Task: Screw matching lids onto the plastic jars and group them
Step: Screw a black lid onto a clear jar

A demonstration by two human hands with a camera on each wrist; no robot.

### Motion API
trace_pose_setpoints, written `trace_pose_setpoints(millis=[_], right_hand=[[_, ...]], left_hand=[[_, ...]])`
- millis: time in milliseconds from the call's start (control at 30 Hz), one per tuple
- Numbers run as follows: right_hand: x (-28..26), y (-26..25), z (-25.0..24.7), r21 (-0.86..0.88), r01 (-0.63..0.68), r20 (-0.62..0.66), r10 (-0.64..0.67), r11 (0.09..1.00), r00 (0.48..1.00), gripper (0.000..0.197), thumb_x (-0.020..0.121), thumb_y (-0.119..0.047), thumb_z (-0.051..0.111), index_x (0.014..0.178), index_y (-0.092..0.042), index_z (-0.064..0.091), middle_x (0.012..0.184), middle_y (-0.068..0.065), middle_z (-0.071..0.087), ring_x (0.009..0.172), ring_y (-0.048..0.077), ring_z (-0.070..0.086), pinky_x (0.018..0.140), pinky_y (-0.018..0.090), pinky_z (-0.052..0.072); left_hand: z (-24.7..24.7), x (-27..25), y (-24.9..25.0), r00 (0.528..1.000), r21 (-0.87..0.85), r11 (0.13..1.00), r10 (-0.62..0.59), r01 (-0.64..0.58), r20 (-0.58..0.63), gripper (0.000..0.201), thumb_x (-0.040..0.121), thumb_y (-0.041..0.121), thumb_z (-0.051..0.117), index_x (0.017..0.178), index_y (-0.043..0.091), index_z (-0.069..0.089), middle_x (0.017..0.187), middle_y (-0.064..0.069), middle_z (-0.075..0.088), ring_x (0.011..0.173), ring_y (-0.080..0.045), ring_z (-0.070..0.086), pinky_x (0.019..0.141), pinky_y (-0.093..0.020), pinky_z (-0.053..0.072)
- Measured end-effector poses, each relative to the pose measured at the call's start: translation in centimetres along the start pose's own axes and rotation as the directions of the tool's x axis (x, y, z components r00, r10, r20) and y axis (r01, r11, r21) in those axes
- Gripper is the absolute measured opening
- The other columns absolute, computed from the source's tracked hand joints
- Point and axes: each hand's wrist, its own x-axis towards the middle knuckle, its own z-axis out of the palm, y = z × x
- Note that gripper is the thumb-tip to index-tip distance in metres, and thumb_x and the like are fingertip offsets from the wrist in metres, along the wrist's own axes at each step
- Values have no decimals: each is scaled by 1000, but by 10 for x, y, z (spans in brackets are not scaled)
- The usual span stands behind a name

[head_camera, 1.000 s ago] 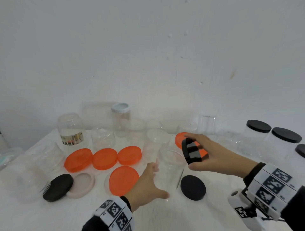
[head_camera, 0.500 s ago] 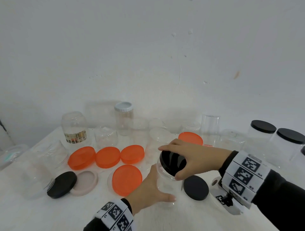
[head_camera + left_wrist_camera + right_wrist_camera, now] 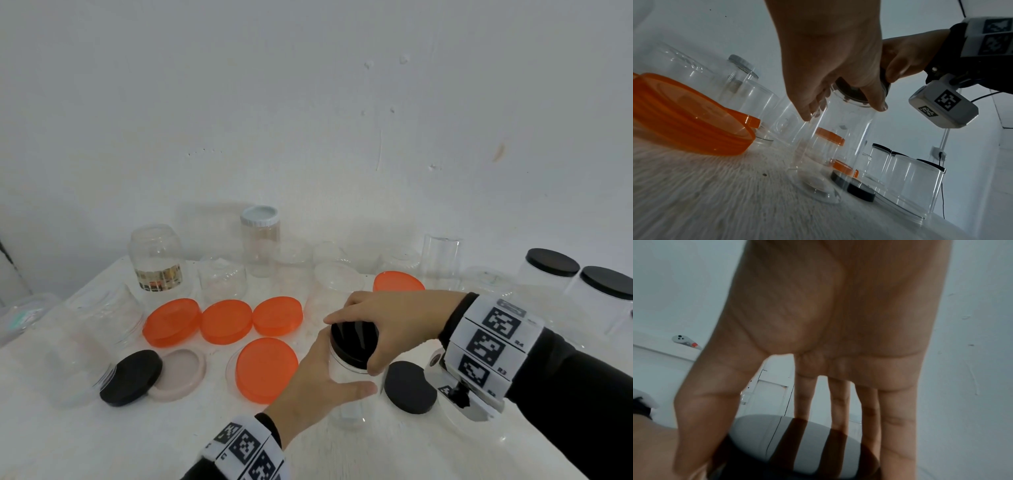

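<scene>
A clear plastic jar stands upright on the white table, near the front middle. My left hand grips its side, thumb in front and fingers round the back. A black lid sits on the jar's mouth, and my right hand grips its rim from above with thumb and fingers. The left wrist view shows the jar from below, with the lid level on top under both hands. In the right wrist view, my fingers reach down over the glossy lid.
Loose black lids lie right and left of the jar, beside a pink lid. Several orange lids lie to the left. Open clear jars line the wall, one white-capped. Black-lidded jars stand far right.
My right hand brought the black lid down from the air and set it on the jar's mouth. My left hand closed round the jar's side.
</scene>
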Motion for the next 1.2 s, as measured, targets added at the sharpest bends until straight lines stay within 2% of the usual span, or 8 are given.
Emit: trace_pose_setpoints(millis=[233,400,633,833,900,967,1200], right_hand=[[4,-1,-1,-51,-5,-44,3,999,999,82,75,-42,73,145,-42,31,116,-10,41,108,10,41,88,28,45],[5,-4,1,-76,-13,-92,6,997,996,68,74,-49,71,136,-36,46,111,-5,49,105,14,47,87,33,49],[9,-4,7,-75,-83,-119,74,994,990,71,68,-63,68,130,-38,44,111,-6,48,100,16,51,73,28,46],[7,-5,4,-75,-107,-74,101,991,992,77,69,-65,68,135,-39,39,117,-5,46,108,18,49,85,33,48],[5,-4,2,-59,-101,-20,100,993,995,86,70,-60,71,143,-40,31,123,-8,42,115,16,46,92,35,47],[4,-3,0,-55,-86,-4,86,995,996,88,70,-53,75,144,-40,29,123,-10,41,115,14,44,93,36,47],[6,-3,2,-87,-50,-96,42,995,995,74,64,-61,74,127,-36,46,102,-10,47,95,13,51,74,28,49]], left_hand=[[1,0,-2,1000,12,1000,10,-10,-12,84,62,40,83,131,43,35,130,24,50,118,17,43,87,1,35],[1,0,-2,999,31,999,24,-23,-30,81,64,36,83,129,43,36,129,25,51,117,17,44,88,1,35],[2,0,-1,999,39,999,28,-27,-19,82,65,37,83,130,47,35,131,26,49,119,16,42,89,1,35],[0,1,0,1000,40,999,23,-23,5,83,66,36,83,133,44,34,133,25,49,121,15,42,90,-1,36],[0,1,0,1000,43,999,24,-25,15,84,68,34,83,135,42,33,134,24,48,122,15,41,92,-2,35],[0,1,0,999,63,998,28,-29,17,83,71,33,83,135,42,32,134,24,47,121,16,40,90,2,33],[1,-2,0,998,85,995,49,-46,-33,79,71,32,83,130,45,33,132,24,49,121,14,42,93,-1,34]])
